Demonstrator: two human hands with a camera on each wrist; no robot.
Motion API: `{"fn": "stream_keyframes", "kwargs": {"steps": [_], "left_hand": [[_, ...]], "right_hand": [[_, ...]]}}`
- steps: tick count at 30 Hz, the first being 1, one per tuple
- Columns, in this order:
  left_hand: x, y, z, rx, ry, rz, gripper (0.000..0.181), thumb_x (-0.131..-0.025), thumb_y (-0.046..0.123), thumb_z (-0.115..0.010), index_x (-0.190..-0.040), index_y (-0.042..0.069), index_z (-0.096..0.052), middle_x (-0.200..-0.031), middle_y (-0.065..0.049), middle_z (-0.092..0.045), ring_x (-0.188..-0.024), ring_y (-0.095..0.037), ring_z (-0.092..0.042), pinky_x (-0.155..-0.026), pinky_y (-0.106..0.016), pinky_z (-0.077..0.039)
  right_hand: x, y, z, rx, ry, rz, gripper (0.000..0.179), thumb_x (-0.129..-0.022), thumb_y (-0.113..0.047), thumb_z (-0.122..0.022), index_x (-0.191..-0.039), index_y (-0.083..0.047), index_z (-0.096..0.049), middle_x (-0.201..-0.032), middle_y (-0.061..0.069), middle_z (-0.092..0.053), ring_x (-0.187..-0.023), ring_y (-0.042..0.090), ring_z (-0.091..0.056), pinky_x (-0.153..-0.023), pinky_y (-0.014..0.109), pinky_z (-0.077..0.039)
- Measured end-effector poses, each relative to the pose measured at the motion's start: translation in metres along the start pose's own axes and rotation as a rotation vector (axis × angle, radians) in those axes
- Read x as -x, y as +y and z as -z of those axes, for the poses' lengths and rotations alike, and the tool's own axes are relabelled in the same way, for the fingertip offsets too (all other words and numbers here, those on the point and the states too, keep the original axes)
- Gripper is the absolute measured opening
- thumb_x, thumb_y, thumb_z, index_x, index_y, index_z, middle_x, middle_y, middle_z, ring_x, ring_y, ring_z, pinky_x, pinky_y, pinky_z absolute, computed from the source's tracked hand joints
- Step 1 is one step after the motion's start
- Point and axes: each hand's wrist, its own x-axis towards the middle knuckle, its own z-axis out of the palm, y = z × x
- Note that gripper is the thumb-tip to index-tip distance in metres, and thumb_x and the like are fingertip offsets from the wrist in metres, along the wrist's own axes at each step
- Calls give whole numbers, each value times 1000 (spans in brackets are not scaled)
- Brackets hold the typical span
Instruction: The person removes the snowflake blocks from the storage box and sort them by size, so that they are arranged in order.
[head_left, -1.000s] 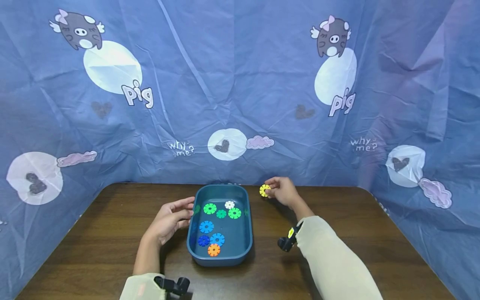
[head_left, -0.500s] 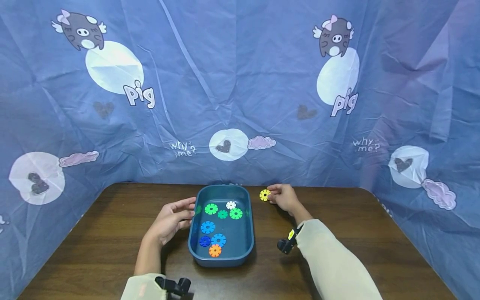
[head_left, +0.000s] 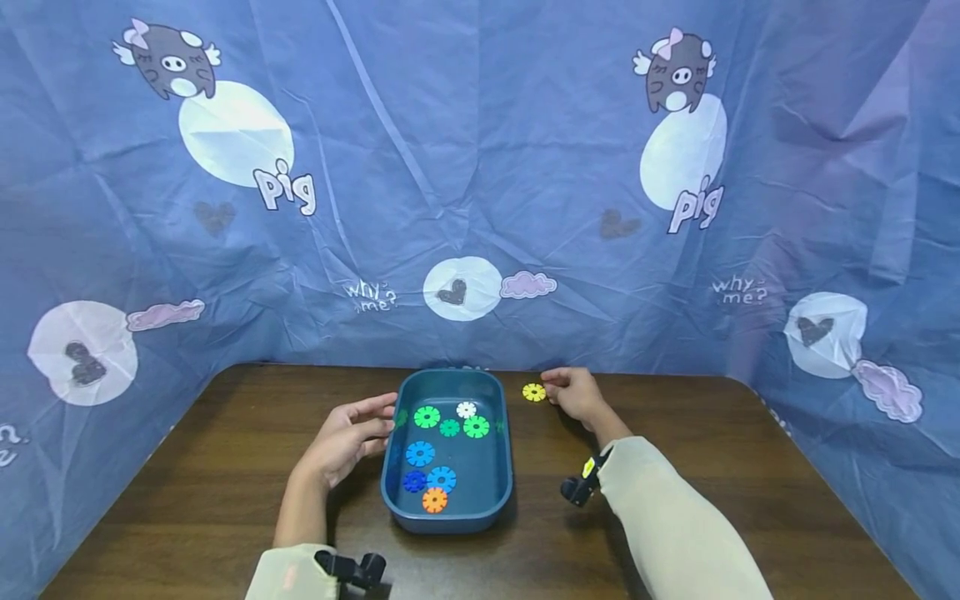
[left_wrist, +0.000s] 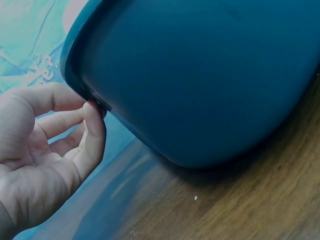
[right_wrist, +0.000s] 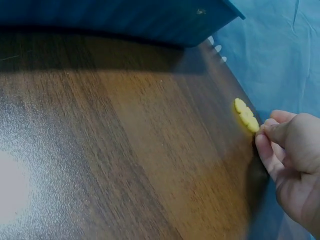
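Observation:
In the head view a blue-green plastic bin stands on the table with toothed plastic discs inside: green discs, a white disc, blue discs and an orange disc. My left hand holds the bin's left rim, thumb and fingertips meeting at the edge in the left wrist view. To the right of the bin, my right hand pinches a yellow toothed disc by its edge. The right wrist view shows this yellow disc edge-on, close above the tabletop.
A brown wooden table carries the bin. Its far edge meets a hanging blue cloth printed with pigs and hearts. Black wrist cameras sit on both sleeves.
The yellow disc, upright and facing me a second ago, has tipped flatter and moved slightly lower in my right hand. My left hand stays at the bin.

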Motion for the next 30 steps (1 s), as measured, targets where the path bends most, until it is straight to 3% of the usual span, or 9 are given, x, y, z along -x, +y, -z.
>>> {"fn": "stream_keyframes", "kwargs": {"steps": [10,18,24,30], "left_hand": [[0,-1,1,-9,-4,-2,54,-95,-2,-61,-147,-3,-49,-135,-25,-54,-100,-21,-67,-84,-33,-60],[0,-1,1,-9,1,-3,53,-95,-2,-62,-147,-2,-50,-135,-25,-54,-101,-22,-67,-84,-33,-60],[0,-3,1,-10,-4,2,54,-95,-2,-61,-148,-2,-50,-136,-25,-54,-101,-22,-67,-84,-33,-60],[0,-2,1,-15,-7,-4,54,-95,-1,-61,-148,-2,-49,-136,-25,-53,-103,-23,-67,-84,-33,-60]], "right_hand": [[-1,-12,8,-5,-56,45,27,-98,1,-64,-122,13,-65,-105,22,-71,-93,28,-69,-78,35,-61],[-5,-43,13,115,-157,195,33,-97,-11,-69,-124,9,-67,-105,16,-74,-98,39,-69,-83,49,-59],[3,-70,4,347,-200,364,26,-97,-19,-71,-117,-3,-75,-104,7,-76,-96,21,-70,-85,38,-57],[18,-90,-12,448,-275,523,22,-96,-18,-72,-114,-5,-76,-97,0,-74,-87,12,-67,-81,33,-56]]}}
